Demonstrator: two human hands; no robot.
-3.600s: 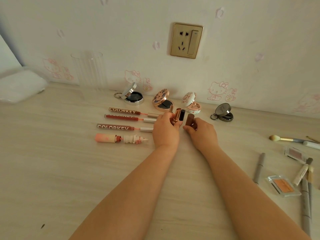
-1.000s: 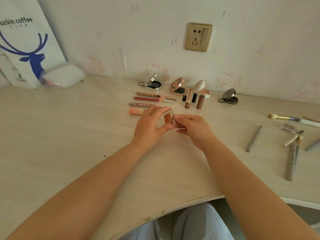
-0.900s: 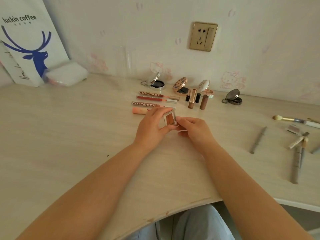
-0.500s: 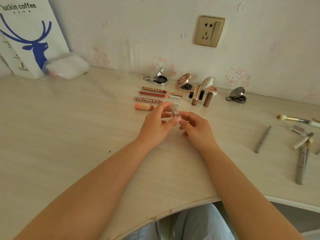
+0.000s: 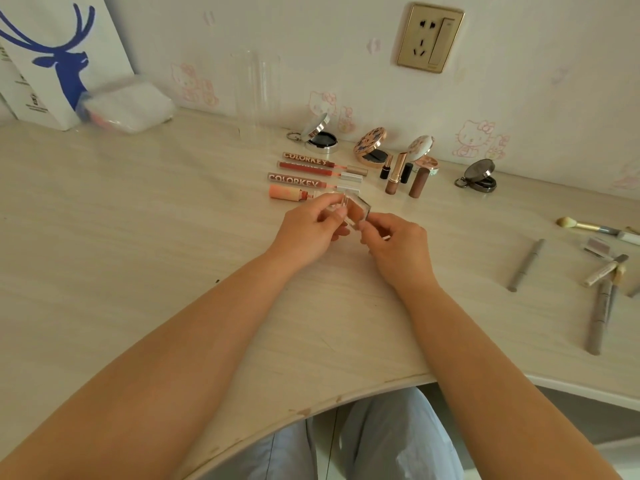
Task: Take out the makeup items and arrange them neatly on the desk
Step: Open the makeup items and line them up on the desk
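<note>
My left hand (image 5: 308, 226) and my right hand (image 5: 398, 244) meet over the middle of the desk (image 5: 138, 258), both pinching a small clear-cased orange eyeshadow pan (image 5: 356, 210) held tilted just above the surface. Behind it lie several lip gloss tubes (image 5: 311, 171) in a row. Three lipsticks (image 5: 401, 174) stand upright to their right. Open compacts (image 5: 320, 135) line the wall, one dark compact (image 5: 479, 176) further right. Loose pencils (image 5: 526, 265), a brush (image 5: 585, 225) and another small eyeshadow pan (image 5: 597, 245) are scattered at the right.
A white paper bag with a blue deer (image 5: 52, 60) and a soft white pouch (image 5: 128, 105) sit at the back left. A clear ribbed cup (image 5: 256, 95) stands by the wall. The desk's curved front edge (image 5: 346, 396) runs above my lap.
Since 3.6 s ago my hands left the standing lipsticks and picked up the orange eyeshadow pan. Over the last second they turned it between the fingers; the view shifted slightly.
</note>
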